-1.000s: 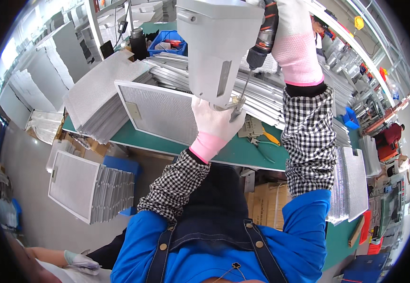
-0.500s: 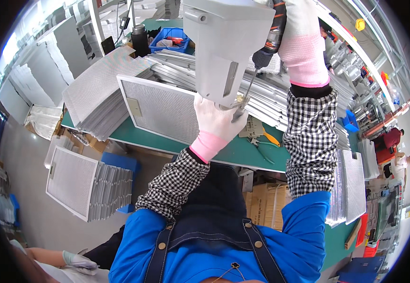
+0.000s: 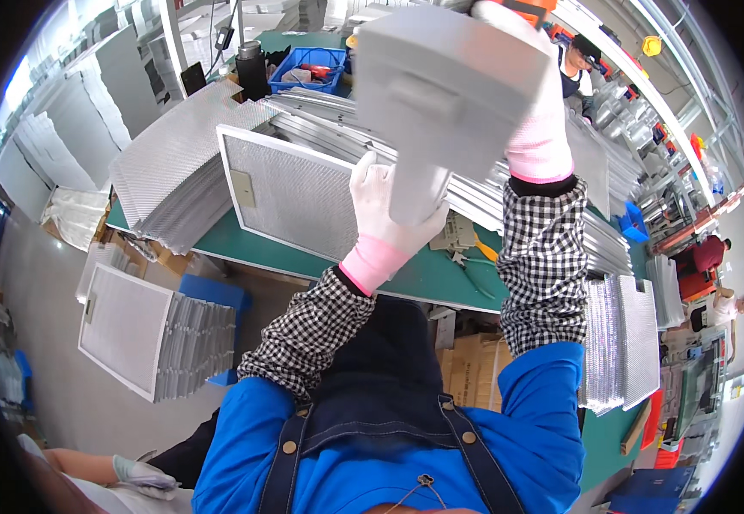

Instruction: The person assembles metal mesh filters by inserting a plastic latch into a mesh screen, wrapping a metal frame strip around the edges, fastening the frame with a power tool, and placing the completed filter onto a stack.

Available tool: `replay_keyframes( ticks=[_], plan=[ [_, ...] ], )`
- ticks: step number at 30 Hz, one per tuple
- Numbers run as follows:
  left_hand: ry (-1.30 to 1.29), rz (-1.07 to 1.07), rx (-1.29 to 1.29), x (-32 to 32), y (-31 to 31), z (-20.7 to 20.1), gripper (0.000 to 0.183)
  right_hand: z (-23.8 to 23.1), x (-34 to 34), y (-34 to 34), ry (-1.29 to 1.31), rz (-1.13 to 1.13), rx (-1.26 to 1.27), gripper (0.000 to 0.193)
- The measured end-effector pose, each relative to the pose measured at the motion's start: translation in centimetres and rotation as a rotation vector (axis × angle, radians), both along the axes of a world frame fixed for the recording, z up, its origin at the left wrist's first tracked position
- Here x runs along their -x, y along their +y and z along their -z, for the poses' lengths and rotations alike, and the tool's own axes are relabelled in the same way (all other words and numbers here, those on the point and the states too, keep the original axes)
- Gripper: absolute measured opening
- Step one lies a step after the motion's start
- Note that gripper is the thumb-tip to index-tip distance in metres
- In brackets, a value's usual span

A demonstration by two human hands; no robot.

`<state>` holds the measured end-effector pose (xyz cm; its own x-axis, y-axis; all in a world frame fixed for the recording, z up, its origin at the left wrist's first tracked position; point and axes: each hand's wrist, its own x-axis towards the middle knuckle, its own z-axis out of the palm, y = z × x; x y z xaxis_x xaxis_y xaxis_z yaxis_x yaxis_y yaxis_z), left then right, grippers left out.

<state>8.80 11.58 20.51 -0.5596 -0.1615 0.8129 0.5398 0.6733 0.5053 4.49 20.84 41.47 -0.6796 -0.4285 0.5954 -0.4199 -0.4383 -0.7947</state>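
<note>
A grey plastic housing [image 3: 449, 77], blurred by motion, hangs over the table with its narrow end downward. My left hand [image 3: 386, 201], in a white and pink glove, grips that narrow end, fingers on one side and thumb on the other. Behind the housing's right side is my right hand [image 3: 546, 111], also gloved, its fingers mostly hidden. An orange part of a power screwdriver [image 3: 536, 8] shows beside it at the top edge; the bit is out of sight. Left of my left hand leans a framed metal mesh filter panel [image 3: 290, 193].
On the green table [image 3: 406, 278] lie pliers [image 3: 473, 272], a stack of mesh panels [image 3: 175, 167] and metal strips [image 3: 320, 116]. A blue bin [image 3: 333, 62] stands at the back. More panels [image 3: 620, 343] stand at right. A co-worker's gloved hand [image 3: 145, 475] is at lower left.
The housing has tilted and swung right, now covering the screwdriver's shaft and bit. My right hand has shifted slightly left, with the screwdriver mostly hidden. My left hand keeps its place near the narrow end.
</note>
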Motion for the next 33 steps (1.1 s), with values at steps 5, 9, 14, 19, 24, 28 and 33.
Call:
replay_keyframes(
  ticks=[5, 9, 14, 19, 24, 28, 33],
  plan=[
    [0.122, -0.055, 0.187, -1.0, -0.7, -1.9, 0.035, 3.1, 4.7, 4.6, 0.18, 0.183, 0.042, 0.045],
    [0.222, -0.047, 0.118, 0.0, -0.7, -1.0, 0.032, 2.8, 3.4, 4.0, 0.176, 0.276, 0.072, 0.039],
    [0.099, -0.004, 0.097, 0.3, -0.4, -0.6, 0.027, 4.0, 5.9, 6.6, -0.01, -0.035, 0.252, 0.033],
    [0.077, 0.006, 0.119, -0.2, -0.9, -1.2, 0.022, 5.8, 3.5, 6.1, 0.076, 0.209, 0.147, 0.033],
    [0.145, -0.096, 0.188, -1.3, -1.2, -2.2, 0.032, 5.6, 3.2, 5.9, 0.098, 0.286, 0.132, 0.032],
    [0.059, -0.076, 0.231, -0.8, -1.2, -1.3, 0.021, 5.7, 3.5, 5.1, 0.106, 0.331, 0.112, 0.031],
    [0.262, -0.128, 0.154, -1.0, -0.6, -1.5, 0.015, 5.1, 5.8, 5.4, 0.142, 0.431, 0.075, 0.03]
  ],
)
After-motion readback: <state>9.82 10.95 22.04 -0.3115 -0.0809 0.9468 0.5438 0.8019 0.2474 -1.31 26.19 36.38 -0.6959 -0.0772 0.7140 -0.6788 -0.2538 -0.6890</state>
